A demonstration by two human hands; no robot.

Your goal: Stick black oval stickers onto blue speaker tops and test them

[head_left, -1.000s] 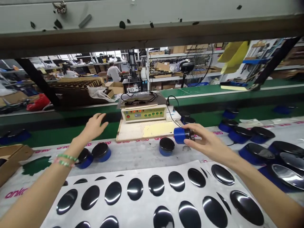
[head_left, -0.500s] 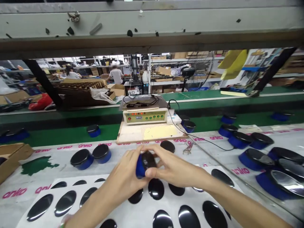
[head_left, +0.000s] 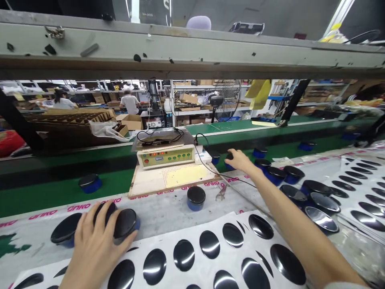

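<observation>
- Head view: holding right grip [head_left: 240, 161] out over the green surface [head_left: 117, 176] behind the desk [head_left: 164, 212], with thumb and fingertips about the black top of the far tub [head_left: 229, 157].
- Being unable to tell whether right grip is clamped on that tub or only curled loosely round it.
- Reading the key relation here: finding the far tub right at the fingertips, ahead and slightly left of the palm, apparently upright, long axis unclear behind the fingers; judging right grip much the nearer.
- Noting a neighbour tub [head_left: 215, 159] just left of it, beside the control box [head_left: 165, 157].
- Holding left grip [head_left: 96, 243] low over the desk, with fingers spread among tubs and thumb well apart from them.
- Placing the inner tub [head_left: 126, 220] between index finger and thumb, black top upward; being unable to tell whether left grip is pressing on it.
- Seeing the middle tub [head_left: 113, 207] partly hidden behind the fingers, and the outer tub [head_left: 65, 229] left of the hand.
- Logging a lone tub [head_left: 196, 198] upright between the two hands, well apart from both, beyond the sheet of black ovals [head_left: 168, 241].
- Recording a tub cluster [head_left: 293, 193] right of the right forearm.
</observation>
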